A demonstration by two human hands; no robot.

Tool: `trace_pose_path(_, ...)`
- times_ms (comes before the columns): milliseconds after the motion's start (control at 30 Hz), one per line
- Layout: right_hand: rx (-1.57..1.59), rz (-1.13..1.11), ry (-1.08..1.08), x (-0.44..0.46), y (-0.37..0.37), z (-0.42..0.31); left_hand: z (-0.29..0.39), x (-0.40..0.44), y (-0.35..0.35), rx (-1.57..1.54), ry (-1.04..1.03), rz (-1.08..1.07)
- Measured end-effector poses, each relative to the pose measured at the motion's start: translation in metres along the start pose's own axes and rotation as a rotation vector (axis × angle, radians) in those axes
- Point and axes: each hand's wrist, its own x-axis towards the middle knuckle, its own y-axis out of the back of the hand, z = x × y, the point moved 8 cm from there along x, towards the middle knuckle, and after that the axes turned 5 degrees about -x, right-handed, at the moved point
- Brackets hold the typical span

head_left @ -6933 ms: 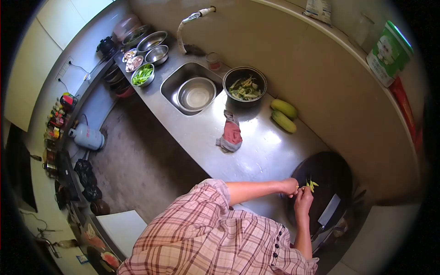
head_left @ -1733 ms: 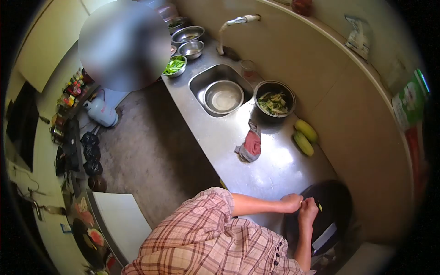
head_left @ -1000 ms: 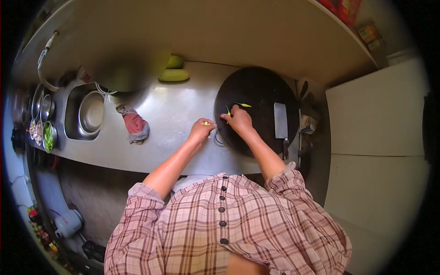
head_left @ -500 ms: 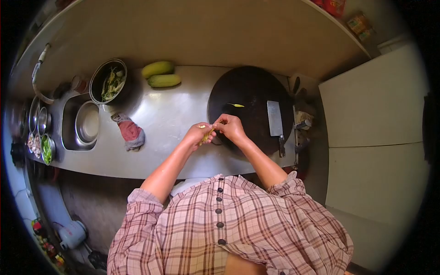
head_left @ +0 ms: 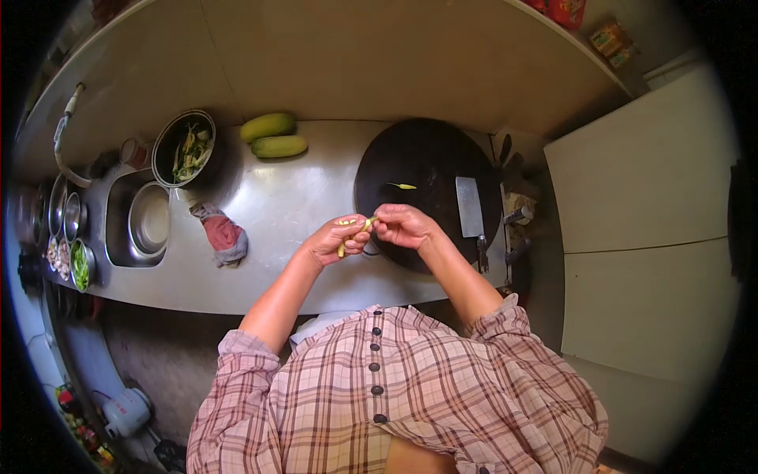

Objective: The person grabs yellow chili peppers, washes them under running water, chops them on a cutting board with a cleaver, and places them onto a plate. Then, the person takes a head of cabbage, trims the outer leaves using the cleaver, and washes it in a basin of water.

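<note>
Curled closed around a small bunch of yellow-green peppers [head_left: 342,249], the left hand [head_left: 332,241] keeps them against its palm, with pale ends showing between the fingers. Thumb and forefinger of the right hand [head_left: 404,226] pinch together at the tip of one pepper, so that the two hands meet just above the near left edge of a round dark cutting board [head_left: 426,146]. One loose pepper [head_left: 403,186] lies on the board beyond the right hand. Toward the board's right side a cleaver [head_left: 469,207] lies flat, its handle pointing back to the person.

Left of the board, the steel counter [head_left: 292,189] carries two large green cucumbers [head_left: 272,135] side by side near the wall. Farther left stands a dark pot [head_left: 169,133] with leafy scraps [head_left: 193,152] inside, and nearer the person lies a crumpled red and grey cloth [head_left: 223,235]. Beyond these, a metal basin [head_left: 150,218] sits in the sink [head_left: 118,225].
</note>
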Motion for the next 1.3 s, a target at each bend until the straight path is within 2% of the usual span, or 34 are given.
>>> trace_pose_path(67,0.031,-0.045,0.020,0.014,0.013,-0.009,0.004,0.001,0.004,0.011,-0.062,0.020)
trace_pose_path(133,-0.171,0.057,0.048,0.015,0.005,-0.018,0.007,0.000,0.007,0.051,-0.110,0.071)
trace_pose_path(233,-0.108,0.037,-0.009,0.007,-0.028,-0.023,0.018,-0.004,0.011,0.077,-0.186,0.206)
trace_pose_path(333,-0.168,0.021,0.064,0.018,-0.028,-0.018,0.022,-0.003,0.020,0.060,-0.219,0.213)
trace_pose_path(367,-0.326,0.123,0.173,0.020,-0.025,-0.019,0.022,-0.003,0.023,0.067,-0.220,0.218)
trace_pose_path(467,-0.448,0.190,0.218,0.027,-0.021,-0.018,0.023,-0.005,0.023,0.126,-0.207,0.246)
trace_pose_path(567,-0.395,0.137,-0.005,0.032,-0.010,-0.005,0.024,-0.007,0.026,0.265,-0.179,0.287)
trace_pose_path(700,0.007,0.138,-0.133,0.029,-0.008,0.011,0.031,-0.007,0.020,0.425,-0.225,0.282)
trace_pose_path(800,-0.057,0.252,-0.085,0.032,0.003,0.015,0.035,-0.008,0.008,0.488,-0.253,0.230)
trace_pose_path(900,-0.203,0.518,0.168,0.025,0.020,-0.019,0.041,-0.009,0.002,0.419,-0.275,0.228)
trace_pose_path(1000,-0.872,0.751,0.267,0.023,0.070,-0.062,0.040,-0.016,0.014,0.278,-0.270,0.298)
trace_pose_path(1067,-1.449,0.846,0.472,0.023,0.080,-0.084,0.034,-0.020,0.029,0.143,-0.245,0.287)
trace_pose_path(1100,-1.599,0.871,0.451,0.020,0.076,-0.089,0.032,-0.024,0.032,0.101,-0.244,0.332)
trace_pose_path(1200,-1.926,0.745,0.260,0.019,0.056,-0.091,0.024,-0.026,0.047,0.014,-0.290,0.407)
trace_pose_path(1300,-2.073,0.639,0.223,0.029,0.057,-0.086,0.017,-0.026,0.059,-0.015,-0.253,0.433)
